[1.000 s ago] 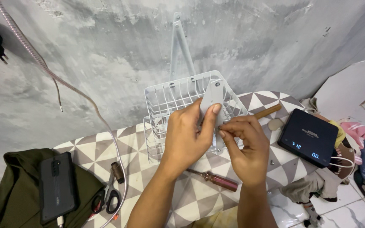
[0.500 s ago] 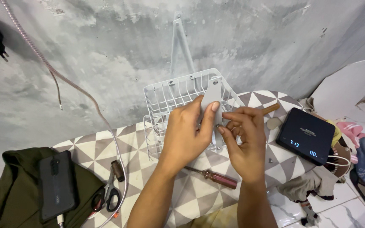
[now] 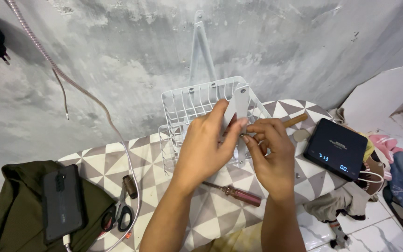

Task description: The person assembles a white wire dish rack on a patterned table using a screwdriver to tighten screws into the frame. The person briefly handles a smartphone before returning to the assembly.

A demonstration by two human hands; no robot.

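**Bracket held against the wire basket, small part still at the fingertips**

The left hand [image 3: 208, 149] has its grip closed around a flat white bracket [image 3: 239, 105], with the thumb pressed on its face and the fingers behind it. The bracket stands upright against the front wall of the white wire basket [image 3: 187, 105], in the middle of the table [image 3: 164, 154]. The right hand [image 3: 271, 154] is just beside the left one, and its grip is pinched shut on something very small at the fingertips; the piece is too small to say what it is, possibly a screw or nut.

Judging from this, the fixing of the bracket to the basket looks to be in progress and not finished: the bracket must be held by hand, and the screwdriver [image 3: 234, 192] with the reddish handle lies unused on the table, near the person, under the wrists.

Further out, to the left, there are scissors [image 3: 117, 217] and a braided metal hose [image 3: 94, 105] which hangs down along the grey wall. A dark phone [image 3: 62, 203] lies on an olive green cloth [image 3: 5, 205] at the far left. To the right sits a black digital scale [image 3: 336, 148] with a lit display, and behind it a wooden handle [image 3: 295, 121]. The basket wires and the left hand's own fingers hide the joining place, so the contact there cannot be seen.
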